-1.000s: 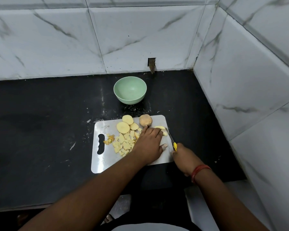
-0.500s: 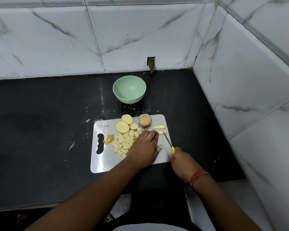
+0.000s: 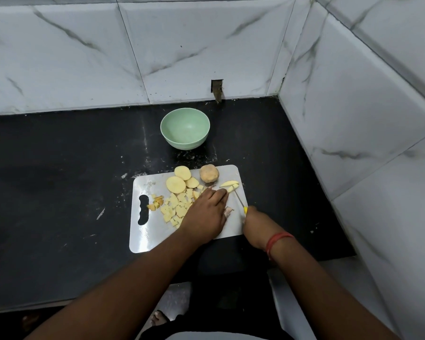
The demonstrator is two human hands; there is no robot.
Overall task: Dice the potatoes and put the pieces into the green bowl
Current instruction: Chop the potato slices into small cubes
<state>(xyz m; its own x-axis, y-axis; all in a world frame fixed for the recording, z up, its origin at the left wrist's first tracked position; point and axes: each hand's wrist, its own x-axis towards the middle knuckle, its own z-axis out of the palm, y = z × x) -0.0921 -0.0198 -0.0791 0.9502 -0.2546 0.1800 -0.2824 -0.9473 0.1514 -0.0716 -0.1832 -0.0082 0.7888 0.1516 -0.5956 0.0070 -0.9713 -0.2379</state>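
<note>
A grey cutting board [image 3: 155, 236] lies on the black counter. On it are three round potato slices [image 3: 176, 184], an unpeeled potato end [image 3: 208, 174], a heap of diced pieces [image 3: 176, 208] and thin strips [image 3: 229, 185] at the right. My left hand [image 3: 206, 214] lies palm down on the board, fingertips on a slice beside the strips; what is under it is hidden. My right hand [image 3: 255, 225] grips a yellow-handled knife [image 3: 239, 201], its blade tip at the strips. The green bowl [image 3: 185, 128] stands empty behind the board.
Marble-tiled walls close the counter at the back and right, forming a corner. A small hole with a stub [image 3: 217, 90] is in the back wall. White specks dot the black counter [image 3: 59, 180] around the board.
My left hand slid slightly back and left, uncovering the cut strips at the board's right. The knife stays at the strips with small shifts.
</note>
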